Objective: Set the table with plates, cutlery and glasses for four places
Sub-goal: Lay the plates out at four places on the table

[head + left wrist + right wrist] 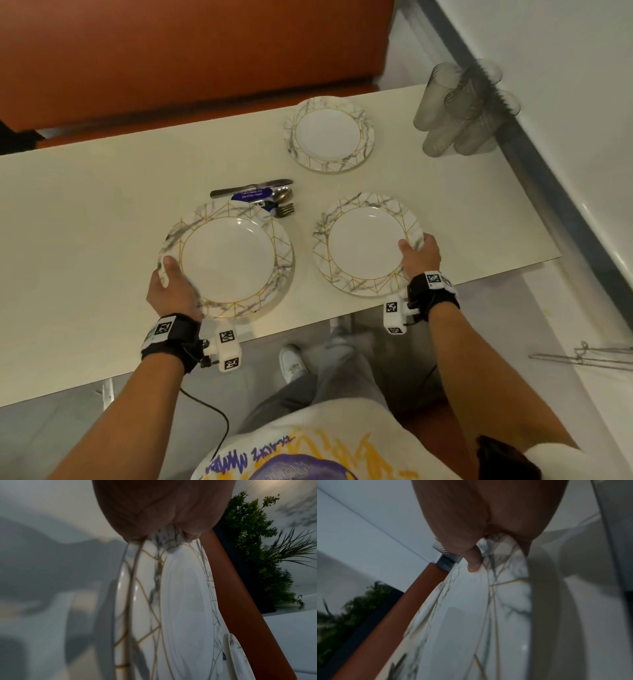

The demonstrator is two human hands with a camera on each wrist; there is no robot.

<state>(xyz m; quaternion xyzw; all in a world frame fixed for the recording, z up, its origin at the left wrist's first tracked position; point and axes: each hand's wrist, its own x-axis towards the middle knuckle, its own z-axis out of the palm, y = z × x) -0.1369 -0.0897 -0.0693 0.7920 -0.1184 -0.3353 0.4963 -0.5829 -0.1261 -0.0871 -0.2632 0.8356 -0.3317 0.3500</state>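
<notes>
Three places on the cream table hold marble-and-gold plates. My left hand grips the near-left rim of the left plate, thumb on top; a second plate's edge shows under it. In the left wrist view the held plate sits tilted above that lower plate. My right hand pinches the right rim of the right plate, and its thumb presses on the rim. A third plate lies at the far edge. A cutlery bundle lies behind the left plate, partly hidden.
Several clear glasses stand clustered at the table's far right corner by a metal rail. An orange bench runs along the far side. A green plant stands beyond the bench. My legs and shoe are below the near edge.
</notes>
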